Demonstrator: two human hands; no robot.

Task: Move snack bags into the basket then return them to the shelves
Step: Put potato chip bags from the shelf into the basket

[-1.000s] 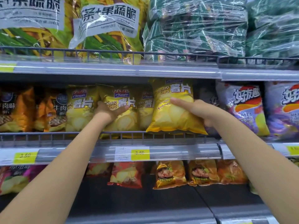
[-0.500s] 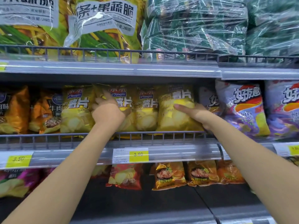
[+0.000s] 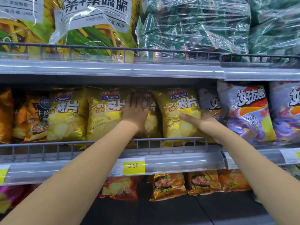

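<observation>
Several yellow potato chip bags stand in a row on the middle shelf. My right hand grips the rightmost yellow bag at its lower right, thumb across the front; the bag stands upright behind the wire rail. My left hand reaches flat into the gap between two yellow bags, its straight fingers pressing against the partly hidden bag beside the neighbouring yellow bag. No basket is in view.
Purple snack bags stand right of the yellow ones, orange-brown bags to the left. Large green and yellow packs fill the top shelf. Small orange and red bags lie on the lower shelf. A 3.50 price tag hangs below.
My right hand has pushed the tilted yellow bag back upright onto the shelf. My left hand has moved right, from the second bag into the gap beside it.
</observation>
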